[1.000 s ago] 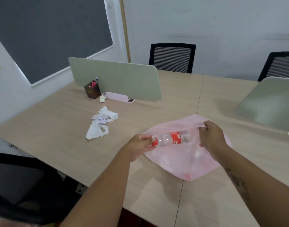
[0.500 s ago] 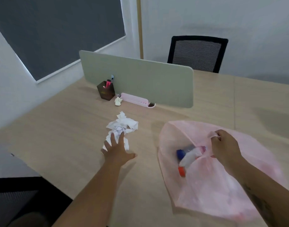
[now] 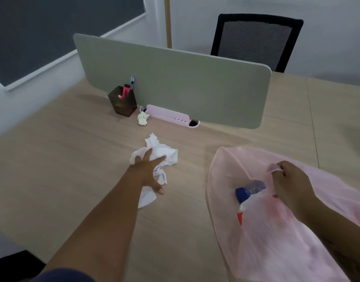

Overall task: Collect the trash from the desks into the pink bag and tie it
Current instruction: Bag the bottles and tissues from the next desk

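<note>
The pink bag lies on the wooden desk at the right. My right hand pinches its upper rim and holds the mouth apart. Inside the mouth lies a clear plastic bottle with a blue cap; a red part shows below it. A heap of crumpled white paper lies left of the bag. My left hand rests flat on that heap with fingers spread, not closed on it. A small yellowish paper ball sits farther back.
A grey-green divider panel stands across the desk. In front of it are a dark pen holder with markers and a pink organiser tray. A black mesh chair stands behind the desk.
The bottle went from my left hand into the bag. My left hand then reached left and now lies on the white paper heap. The view moved closer and leftward.
</note>
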Demonstrator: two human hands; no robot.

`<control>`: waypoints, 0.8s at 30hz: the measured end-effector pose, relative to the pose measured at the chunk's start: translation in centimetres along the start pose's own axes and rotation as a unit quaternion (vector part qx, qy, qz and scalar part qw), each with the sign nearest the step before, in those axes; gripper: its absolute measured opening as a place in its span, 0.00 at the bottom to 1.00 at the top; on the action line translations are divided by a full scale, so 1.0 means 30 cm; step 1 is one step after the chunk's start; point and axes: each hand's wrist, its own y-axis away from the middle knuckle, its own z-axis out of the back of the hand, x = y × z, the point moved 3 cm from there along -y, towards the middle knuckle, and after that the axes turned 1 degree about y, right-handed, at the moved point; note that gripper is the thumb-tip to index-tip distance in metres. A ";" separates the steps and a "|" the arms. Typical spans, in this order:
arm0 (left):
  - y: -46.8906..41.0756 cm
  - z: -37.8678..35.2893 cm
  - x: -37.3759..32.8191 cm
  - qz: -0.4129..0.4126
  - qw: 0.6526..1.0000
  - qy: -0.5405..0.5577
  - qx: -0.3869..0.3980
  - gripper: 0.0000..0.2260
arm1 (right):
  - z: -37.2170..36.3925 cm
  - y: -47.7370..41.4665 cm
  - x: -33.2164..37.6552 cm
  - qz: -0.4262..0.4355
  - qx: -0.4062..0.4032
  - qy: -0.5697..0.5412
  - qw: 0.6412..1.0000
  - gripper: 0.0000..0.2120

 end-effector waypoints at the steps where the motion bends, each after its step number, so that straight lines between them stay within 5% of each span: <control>1: -0.011 -0.003 -0.001 0.002 1.000 0.004 0.003 0.55 | -0.004 -0.006 -0.002 -0.003 0.002 -0.002 1.000 0.12; 7: 0.046 0.042 -0.070 -0.076 0.977 0.178 -0.085 0.03 | -0.005 -0.003 0.000 0.001 0.002 -0.009 1.000 0.13; 10: 0.106 0.075 -0.110 -0.077 0.961 0.230 -0.133 0.12 | 0.021 0.004 0.014 0.008 -0.003 -0.019 1.000 0.13; 13: 0.184 0.123 -0.192 -0.103 0.953 0.240 -0.151 0.07 | 0.080 0.023 0.019 0.008 -0.001 -0.047 0.999 0.12; 24: 0.397 0.009 -0.791 -0.179 0.926 0.329 -0.039 0.10 | 0.371 0.114 -0.157 0.009 -0.003 -0.104 0.995 0.12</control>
